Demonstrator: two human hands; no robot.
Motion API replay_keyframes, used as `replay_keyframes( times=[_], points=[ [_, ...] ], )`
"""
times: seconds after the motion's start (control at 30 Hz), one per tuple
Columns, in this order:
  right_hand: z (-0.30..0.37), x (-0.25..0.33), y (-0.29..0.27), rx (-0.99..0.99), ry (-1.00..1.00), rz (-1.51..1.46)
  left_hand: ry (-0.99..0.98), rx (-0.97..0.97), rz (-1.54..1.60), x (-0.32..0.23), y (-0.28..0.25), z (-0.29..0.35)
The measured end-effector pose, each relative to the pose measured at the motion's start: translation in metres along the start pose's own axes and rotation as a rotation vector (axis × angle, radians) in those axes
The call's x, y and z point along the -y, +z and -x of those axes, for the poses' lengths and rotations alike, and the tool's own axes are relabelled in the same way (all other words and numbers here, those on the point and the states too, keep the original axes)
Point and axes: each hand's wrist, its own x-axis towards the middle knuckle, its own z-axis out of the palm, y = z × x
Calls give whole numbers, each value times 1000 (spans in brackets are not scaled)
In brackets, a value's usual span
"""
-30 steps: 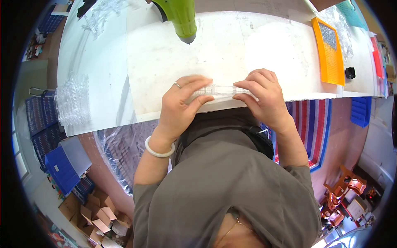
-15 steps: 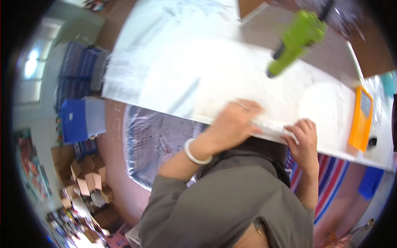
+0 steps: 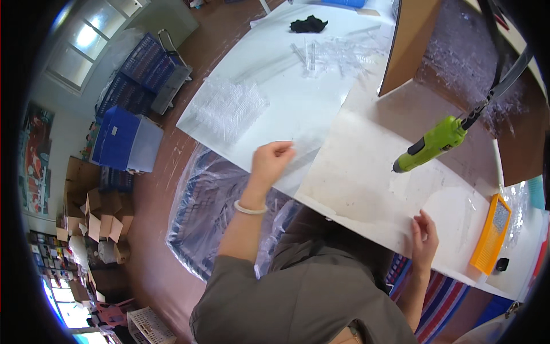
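My left hand (image 3: 271,165), with a white bangle at its wrist, is above the table near its front edge. Its fingers are curled in; whatever they hold, if anything, cannot be made out. My right hand (image 3: 424,238) is at the table's front edge on the right, fingers loosely bent and apart, with nothing seen in it. A green electric screwdriver (image 3: 431,144) hangs tip down over the board between and beyond my hands. Beyond my left hand lies a pile of clear plastic strips (image 3: 229,109). More loose clear strips (image 3: 338,54) are scattered farther back.
An orange tray (image 3: 490,235) of small parts stands on the right. An open cardboard box (image 3: 409,46) with clear pieces is at the back right. A plastic-lined crate (image 3: 215,212) sits below the table's left front edge. A black cloth (image 3: 308,24) lies far back.
My hands, earlier together on a clear plastic piece at the table edge, have parted. The left has moved left; the right has let go and lowered. The view has shifted.
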Motion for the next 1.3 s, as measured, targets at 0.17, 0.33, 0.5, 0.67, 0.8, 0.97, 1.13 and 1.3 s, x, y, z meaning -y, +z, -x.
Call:
replay_keyframes(
  times=[0.17,0.33,0.5,0.67,0.8,0.97,1.13,1.3],
  points=[
    [2,-9,16,-34,-131,76,-70,-102,-111,36,-23,-24],
    [1,-3,24,-111,-184,197,178,-169,-594,24,-20,-19],
    [2,-8,24,-165,-216,229,421,-146,-465,-26,21,-48],
    [3,1,27,-192,-223,164,633,72,-337,-72,91,-92],
    [3,-2,25,-238,-214,142,443,521,-312,-111,156,-118],
    [-1,0,20,-247,-214,151,970,609,-235,-125,233,-109],
    [-2,5,20,-206,-262,142,943,315,-441,-135,300,-155],
    [-2,5,20,-198,-277,136,958,431,-420,-120,318,-167]
  ],
)
